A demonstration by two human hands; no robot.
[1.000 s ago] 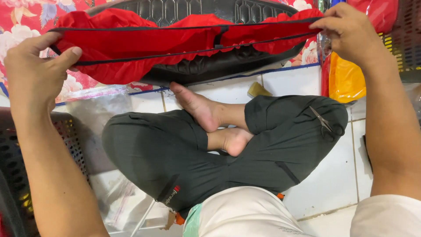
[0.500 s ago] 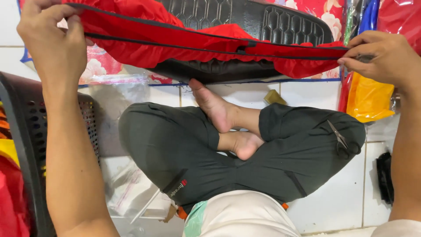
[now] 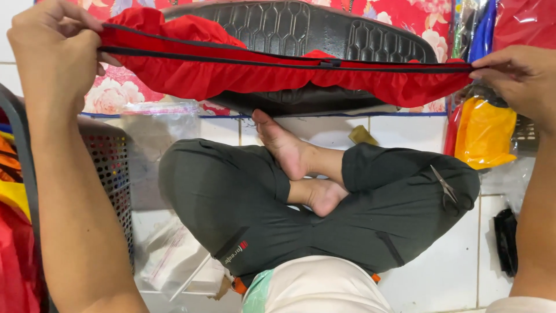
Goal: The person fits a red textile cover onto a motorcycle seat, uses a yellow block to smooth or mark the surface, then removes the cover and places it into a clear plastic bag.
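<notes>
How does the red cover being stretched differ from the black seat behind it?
The red cover is soft, gathered cloth with a dark edge band, pulled taut between the left hand and right hand; the black seat is stiff, with a moulded hexagon pattern. The cover hangs in the air; the seat lies on the floor. Both are long and run left to right.

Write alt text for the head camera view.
Two bare hands, left hand and right hand, stretch a red fabric cover with black piping over a black patterned seat. Below, the person sits cross-legged in dark trousers on white floor tiles.
</notes>
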